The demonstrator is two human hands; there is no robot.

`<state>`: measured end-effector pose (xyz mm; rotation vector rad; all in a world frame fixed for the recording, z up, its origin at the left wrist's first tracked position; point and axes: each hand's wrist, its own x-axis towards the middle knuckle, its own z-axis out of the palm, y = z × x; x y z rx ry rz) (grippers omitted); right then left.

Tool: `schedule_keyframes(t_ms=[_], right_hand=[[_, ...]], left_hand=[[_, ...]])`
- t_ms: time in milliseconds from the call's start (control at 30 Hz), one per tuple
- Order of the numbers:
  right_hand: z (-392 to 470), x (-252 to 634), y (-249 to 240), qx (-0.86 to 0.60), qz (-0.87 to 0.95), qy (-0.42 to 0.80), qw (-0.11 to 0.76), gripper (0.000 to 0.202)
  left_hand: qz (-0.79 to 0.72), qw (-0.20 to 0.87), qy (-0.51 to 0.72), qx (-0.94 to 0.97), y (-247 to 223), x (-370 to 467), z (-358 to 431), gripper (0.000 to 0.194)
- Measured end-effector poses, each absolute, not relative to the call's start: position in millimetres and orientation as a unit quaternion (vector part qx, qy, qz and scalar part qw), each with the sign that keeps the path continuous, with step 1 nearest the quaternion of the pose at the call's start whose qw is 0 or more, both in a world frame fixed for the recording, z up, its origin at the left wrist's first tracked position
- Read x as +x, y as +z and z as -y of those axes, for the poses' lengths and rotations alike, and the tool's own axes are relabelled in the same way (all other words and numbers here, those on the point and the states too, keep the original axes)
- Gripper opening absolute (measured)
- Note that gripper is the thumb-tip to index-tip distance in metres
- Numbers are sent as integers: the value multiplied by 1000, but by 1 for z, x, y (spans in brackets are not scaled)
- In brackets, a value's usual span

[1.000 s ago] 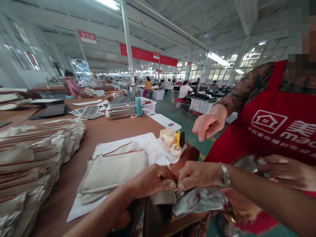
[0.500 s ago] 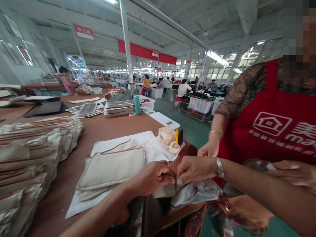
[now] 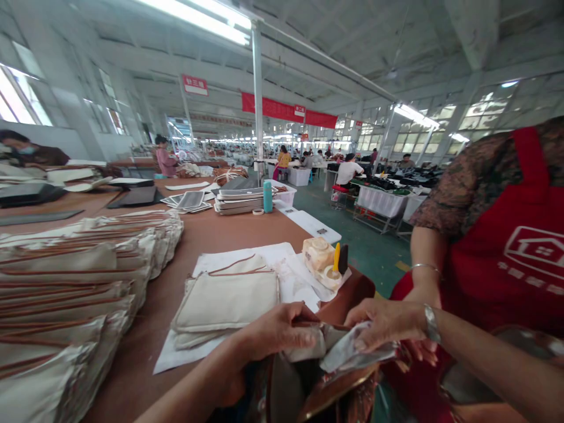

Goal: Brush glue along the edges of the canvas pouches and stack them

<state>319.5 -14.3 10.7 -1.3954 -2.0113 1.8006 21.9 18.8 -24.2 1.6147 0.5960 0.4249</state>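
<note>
My left hand [image 3: 282, 335] pinches the upper edge of a beige fabric lining [image 3: 308, 348] at the bottom centre. Just to its right, my right hand [image 3: 383, 323], with a silver bracelet at the wrist, has its fingers closed on whitish lining material [image 3: 348, 351]. Below both hands hangs a brown bag [image 3: 339, 388] with a shiny zipper edge, partly cut off by the frame. Left of my hands, flat beige fabric pouches [image 3: 229, 296] lie stacked on white paper [image 3: 170, 352].
A brown table [image 3: 194, 241] holds rows of beige pouches [image 3: 79, 258], stacked panels [image 3: 238, 202], a teal bottle [image 3: 267, 197] and a glue container [image 3: 318, 254] with a yellow-handled brush. A person in a red apron [image 3: 506, 258] stands close at right.
The view has turned left, so things appear further right. My hands have moved apart, and my right hand now grips the whitish lining. The other person's hand has shifted behind my right wrist.
</note>
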Motion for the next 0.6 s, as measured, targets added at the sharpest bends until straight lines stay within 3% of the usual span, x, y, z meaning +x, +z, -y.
schedule_keyframes(t_ms=[167, 300, 467, 600], right_hand=[[25, 292, -12, -540, 627, 551, 108, 33], [22, 260, 26, -531, 634, 535, 171, 21], [-33, 237, 118, -462, 590, 571, 336, 22], [-120, 200, 148, -424, 561, 544, 457, 17]], left_hand=[[-242, 705, 222, 629, -43, 6, -2, 67], [-236, 756, 356, 496, -30, -20, 9, 76], [-437, 507, 597, 442, -28, -74, -19, 67], [-584, 358, 550, 477, -77, -106, -48, 59]])
